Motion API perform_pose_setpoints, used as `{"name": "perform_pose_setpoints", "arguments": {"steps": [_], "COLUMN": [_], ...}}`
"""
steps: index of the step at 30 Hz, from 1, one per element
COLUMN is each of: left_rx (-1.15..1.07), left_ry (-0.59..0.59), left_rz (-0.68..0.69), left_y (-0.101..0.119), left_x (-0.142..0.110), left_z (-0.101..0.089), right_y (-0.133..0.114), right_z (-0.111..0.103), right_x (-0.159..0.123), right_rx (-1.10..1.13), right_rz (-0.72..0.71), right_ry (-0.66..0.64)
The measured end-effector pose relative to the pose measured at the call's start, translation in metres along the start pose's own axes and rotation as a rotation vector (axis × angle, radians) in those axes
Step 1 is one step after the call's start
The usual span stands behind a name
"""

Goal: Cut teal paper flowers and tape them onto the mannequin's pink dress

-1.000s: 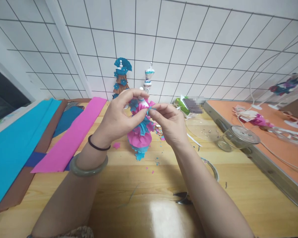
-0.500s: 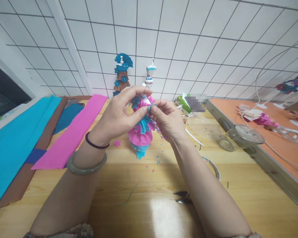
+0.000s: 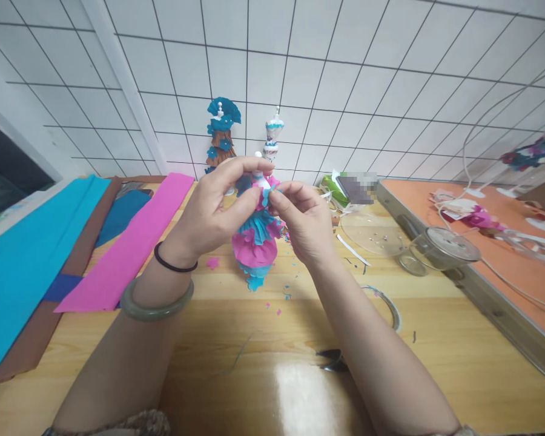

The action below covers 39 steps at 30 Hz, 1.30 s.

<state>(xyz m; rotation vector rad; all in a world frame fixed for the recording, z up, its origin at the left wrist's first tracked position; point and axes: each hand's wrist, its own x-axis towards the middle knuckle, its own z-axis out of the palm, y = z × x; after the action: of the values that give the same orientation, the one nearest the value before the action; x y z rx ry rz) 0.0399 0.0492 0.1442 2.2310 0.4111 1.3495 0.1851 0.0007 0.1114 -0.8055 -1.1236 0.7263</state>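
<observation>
A small white dress form [image 3: 258, 175] stands on the table, wearing a layered dress of pink and blue crepe paper [image 3: 254, 251] with paper flowers on it. Against its upper front, a small blue paper flower [image 3: 266, 197] sits between my two hands. My left hand [image 3: 218, 197] has its thumb pressed at the flower's left edge, its forefinger arching past the form's neck; its other fingertips are hidden. From the right, my right hand [image 3: 302, 218] pinches the flower's edge between thumb and forefinger.
Behind stand a blue-and-brown dressed form [image 3: 221, 142] and a white-and-blue one [image 3: 273, 133]. Crepe paper sheets [image 3: 131, 242] lie left. At right are a clear round container [image 3: 445, 248], a coil of wire [image 3: 393, 312] and an orange-topped board [image 3: 504, 284]. Dark scissors [image 3: 331, 360] lie in front.
The blue flower has turned, showing more of its face. My left thumb has drawn back slightly to the left. The whole view has shifted a little.
</observation>
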Motion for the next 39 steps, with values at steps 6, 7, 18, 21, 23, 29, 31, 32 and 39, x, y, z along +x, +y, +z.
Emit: {"name": "perform_pose_setpoints", "arguments": {"steps": [6, 7, 18, 21, 23, 29, 31, 32, 39], "left_rx": [-0.091, -0.098, -0.091, -0.074, -0.055, -0.097, -0.154, -0.182, -0.339], "left_ry": [0.026, 0.031, 0.031, 0.022, 0.012, 0.006, 0.007, 0.010, 0.043], "left_rz": [-0.077, -0.081, -0.036, -0.030, -0.019, -0.033, -0.064, -0.080, -0.157], "left_y": [0.002, 0.002, -0.002, -0.002, -0.002, -0.002, -0.001, -0.001, -0.002], "left_x": [0.000, 0.000, 0.001, 0.001, 0.001, 0.001, 0.001, 0.001, 0.002], "left_z": [-0.001, -0.001, -0.002, -0.001, -0.001, 0.000, 0.000, 0.000, -0.002], "right_y": [0.000, 0.001, 0.005, 0.003, 0.002, 0.004, 0.005, 0.006, 0.004], "right_z": [0.002, 0.001, -0.005, -0.003, -0.002, -0.005, -0.006, -0.007, -0.008], "right_x": [-0.003, -0.002, -0.001, -0.002, -0.002, -0.001, 0.000, 0.000, 0.000], "right_rx": [-0.034, -0.035, -0.005, -0.003, 0.027, 0.039, 0.029, 0.027, -0.017], "right_rz": [-0.073, -0.078, -0.101, -0.087, -0.080, -0.109, -0.099, -0.092, -0.066], "right_ry": [0.021, 0.011, 0.011, 0.025, 0.034, 0.049, 0.057, 0.059, 0.058]}}
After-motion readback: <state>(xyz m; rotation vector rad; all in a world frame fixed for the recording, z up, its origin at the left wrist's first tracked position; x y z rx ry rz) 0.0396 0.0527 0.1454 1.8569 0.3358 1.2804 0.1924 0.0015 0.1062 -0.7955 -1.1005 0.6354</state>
